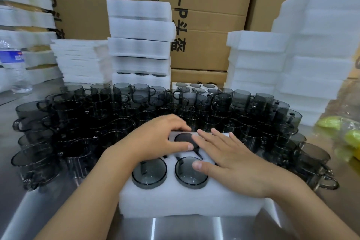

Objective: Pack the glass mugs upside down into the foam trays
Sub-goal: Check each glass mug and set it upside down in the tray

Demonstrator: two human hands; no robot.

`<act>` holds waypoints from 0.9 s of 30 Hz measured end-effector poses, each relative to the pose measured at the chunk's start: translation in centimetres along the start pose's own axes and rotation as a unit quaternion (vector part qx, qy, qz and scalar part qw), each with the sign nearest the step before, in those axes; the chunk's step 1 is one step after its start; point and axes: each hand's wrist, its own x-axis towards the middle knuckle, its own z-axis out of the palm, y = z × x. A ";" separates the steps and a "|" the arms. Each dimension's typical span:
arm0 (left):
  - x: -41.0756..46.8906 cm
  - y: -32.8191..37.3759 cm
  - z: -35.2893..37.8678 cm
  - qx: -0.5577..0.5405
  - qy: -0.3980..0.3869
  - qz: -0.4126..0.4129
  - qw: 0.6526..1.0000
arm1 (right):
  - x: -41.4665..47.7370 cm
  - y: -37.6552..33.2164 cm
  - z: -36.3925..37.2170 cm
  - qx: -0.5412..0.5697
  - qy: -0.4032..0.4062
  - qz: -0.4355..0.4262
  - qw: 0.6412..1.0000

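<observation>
The tray (194, 200) lies on the bench (175, 228) right in front of the person, and both hands are on it. Two mugs sit upside down in its near row, bases up: the left mug (149, 173) and the middle mug (190, 176). A third, the far mug (182, 138), sits base up in the tray's far row.

The left hand (159, 138) covers the tray's far left part. Its fingers are curled, with the forefinger on the far edge of the far mug's base and the thumb on the near edge, pinching it. The right hand (233, 161) lies flat over the tray's right side with fingers straight and spread. Its fingertips reach the far mug and its thumb rests on the middle mug's base. Whatever fills the tray's right-hand holes is hidden under this hand.

Loose mugs (78, 122) stand upright, crowded round the tray on its left, far and right sides. Beyond them, behind the tray, rise foam stacks (140, 45) and boxes (210, 25). A bottle (13, 64) stands far left of the tray, and a yellow-green bag (342, 136) lies to its right.
</observation>
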 end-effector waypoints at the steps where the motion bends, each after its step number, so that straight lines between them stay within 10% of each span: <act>1: -0.7 0.0 -0.1 0.013 0.020 -0.002 1.000 | 0.0 -0.1 0.0 0.001 0.000 0.001 1.000; 16: -5.0 2.7 2.4 0.133 -0.045 -0.053 0.989 | 0.3 -0.1 0.4 -0.018 0.019 0.027 0.999; 23: -8.5 4.2 1.3 0.192 0.125 -0.005 0.973 | -4.3 -3.0 1.5 -0.131 0.331 0.017 0.934; 27: -10.5 4.0 1.2 0.191 0.087 0.008 0.978 | -7.3 -2.8 2.5 -0.205 0.310 -0.011 0.928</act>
